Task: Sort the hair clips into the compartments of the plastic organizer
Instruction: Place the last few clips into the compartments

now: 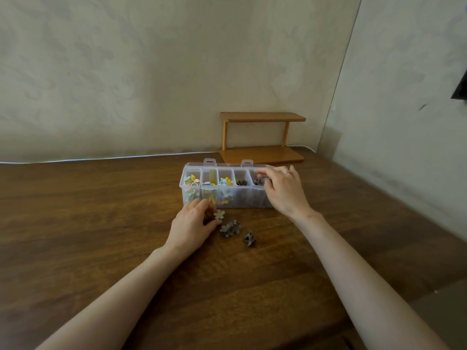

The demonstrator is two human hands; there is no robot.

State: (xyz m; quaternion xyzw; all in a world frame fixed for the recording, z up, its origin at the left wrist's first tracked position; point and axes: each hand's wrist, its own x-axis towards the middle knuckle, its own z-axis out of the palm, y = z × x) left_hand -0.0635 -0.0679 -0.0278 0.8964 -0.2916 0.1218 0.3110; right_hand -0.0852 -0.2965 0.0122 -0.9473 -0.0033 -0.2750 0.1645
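— Where is the left hand [193, 221]?
— Centre frame, below the organizer [252, 198], pinching a pale flower clip [219, 214].
— The right hand [283, 190]?
— Fingers curled over the rightmost compartment; a grip cannot be told.

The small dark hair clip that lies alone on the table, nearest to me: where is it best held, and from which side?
Probably pinch the dark clip across its middle, coming straight down from above. It lies low on the table, apart from the grey flower clips, so both flanks are free. Its finer shape is too small to tell.
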